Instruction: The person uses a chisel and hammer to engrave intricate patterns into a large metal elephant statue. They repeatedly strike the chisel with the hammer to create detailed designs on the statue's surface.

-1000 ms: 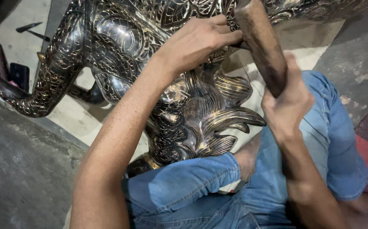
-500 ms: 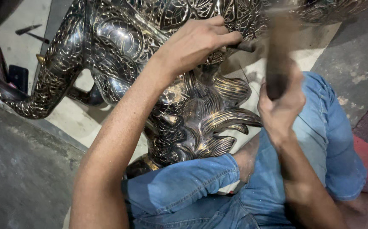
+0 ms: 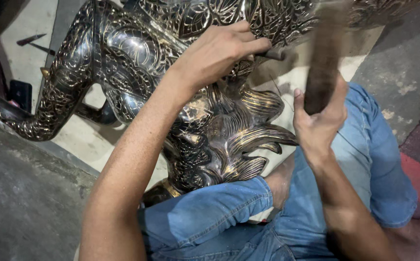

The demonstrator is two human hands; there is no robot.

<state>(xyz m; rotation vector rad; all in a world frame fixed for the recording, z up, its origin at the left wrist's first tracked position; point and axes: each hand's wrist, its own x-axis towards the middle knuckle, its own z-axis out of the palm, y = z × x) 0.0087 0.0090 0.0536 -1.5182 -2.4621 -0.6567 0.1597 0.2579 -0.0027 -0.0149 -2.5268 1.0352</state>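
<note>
Mallet (image 3: 322, 63) swinging down now, blurred, gripped tight in the right hand (image 3: 318, 126); left hand (image 3: 217, 53) pinches the chisel (image 3: 271, 55) against the statue (image 3: 171, 72), strike imminent

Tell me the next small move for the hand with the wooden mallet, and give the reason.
Probably bring the mallet down onto the end of the chisel. The right hand grips the mallet raised and blurred just above that end, while the left hand pins the chisel against the carved metal statue. Keep the blow short, since the left hand's fingers sit close to the struck end.
</note>
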